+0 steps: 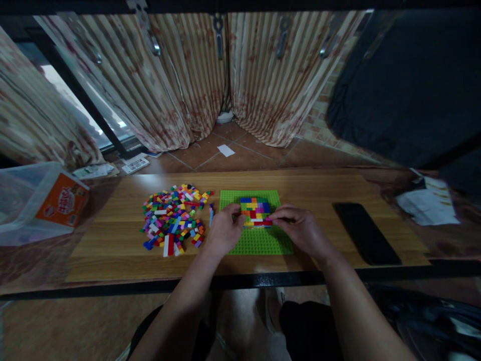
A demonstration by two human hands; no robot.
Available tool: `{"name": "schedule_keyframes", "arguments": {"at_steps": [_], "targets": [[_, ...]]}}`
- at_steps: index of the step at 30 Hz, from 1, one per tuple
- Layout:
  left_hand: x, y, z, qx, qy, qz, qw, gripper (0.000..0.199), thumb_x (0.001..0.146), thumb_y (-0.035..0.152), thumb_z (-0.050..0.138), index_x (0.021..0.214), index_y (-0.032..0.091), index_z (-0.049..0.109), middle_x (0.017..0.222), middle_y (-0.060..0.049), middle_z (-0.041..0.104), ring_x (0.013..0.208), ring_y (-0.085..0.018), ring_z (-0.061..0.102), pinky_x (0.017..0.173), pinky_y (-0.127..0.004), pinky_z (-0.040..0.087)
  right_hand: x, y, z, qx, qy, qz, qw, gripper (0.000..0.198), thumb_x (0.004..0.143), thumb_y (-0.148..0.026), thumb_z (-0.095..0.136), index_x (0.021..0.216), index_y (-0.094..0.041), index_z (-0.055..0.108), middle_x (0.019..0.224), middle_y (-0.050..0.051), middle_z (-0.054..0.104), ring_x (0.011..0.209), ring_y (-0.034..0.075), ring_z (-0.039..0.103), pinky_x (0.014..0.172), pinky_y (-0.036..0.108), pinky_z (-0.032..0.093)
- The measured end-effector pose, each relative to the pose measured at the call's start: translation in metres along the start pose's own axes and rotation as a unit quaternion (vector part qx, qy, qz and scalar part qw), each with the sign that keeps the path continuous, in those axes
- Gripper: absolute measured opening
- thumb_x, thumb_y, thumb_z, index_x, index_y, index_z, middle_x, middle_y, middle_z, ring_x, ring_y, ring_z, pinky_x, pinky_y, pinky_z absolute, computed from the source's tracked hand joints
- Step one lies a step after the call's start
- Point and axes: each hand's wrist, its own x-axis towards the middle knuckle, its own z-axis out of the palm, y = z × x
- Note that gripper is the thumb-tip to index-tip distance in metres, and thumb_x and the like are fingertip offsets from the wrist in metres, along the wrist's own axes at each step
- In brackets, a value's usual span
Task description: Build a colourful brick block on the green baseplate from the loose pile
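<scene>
A multicoloured toy brick build [255, 206] sits on a green studded baseplate [259, 245]. At its left edge is my left hand [227, 228], thumb and fingers curled closed against the bricks; the exact contact is partly hidden. My right hand [298, 226] is at the build's lower right corner. Between its thumb and forefinger it pinches a small pink brick [268, 218], close to the front row of red and white bricks.
Left of the baseplate a heap of loose bricks [169, 215] covers part of the wooden table [120, 250]. A black phone-like slab [366, 233] lies on the right. Beyond the left end stands a clear plastic tub [30, 200] with an orange label. White papers [428, 200] lie at far right.
</scene>
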Motion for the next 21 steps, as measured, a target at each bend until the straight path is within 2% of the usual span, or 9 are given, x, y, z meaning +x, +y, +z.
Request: {"name": "schedule_keyframes", "arguments": {"at_steps": [8,16,21], "targets": [[-0.0004,0.0029,-0.0006,0.006,0.002,-0.001,1.0,0.029,0.087,0.02,0.057,0.114,0.012,0.064,0.105,-0.012,0.073,0.09,-0.022,0.07,0.083,-0.034,0.055,0.0,0.0008,0.0015,-0.031,-0.01,0.006,0.999,0.015,0.087,-0.029,0.06,0.086,-0.026,0.075,0.089,0.003,0.07,0.083,0.017,0.065,0.077,0.034,0.051],[-0.0012,0.0023,-0.0001,0.011,0.004,0.001,1.0,0.029,0.087,0.02,0.056,0.114,0.013,0.064,0.106,-0.013,0.073,0.093,-0.022,0.07,0.084,-0.034,0.055,0.0005,-0.0023,0.0002,-0.072,-0.023,-0.021,0.997,0.019,0.089,-0.025,0.056,0.086,-0.027,0.075,0.089,0.003,0.069,0.083,0.017,0.064,0.077,0.033,0.05],[-0.0014,0.0043,-0.0009,0.016,0.001,-0.002,1.0,0.028,0.087,0.02,0.056,0.113,0.013,0.064,0.107,-0.013,0.073,0.094,-0.022,0.07,0.084,-0.034,0.055,0.0005,0.0032,0.0024,-0.06,-0.02,-0.011,0.998,0.019,0.088,-0.025,0.056,0.086,-0.026,0.075,0.09,0.003,0.07,0.084,0.017,0.065,0.078,0.033,0.05]]}}
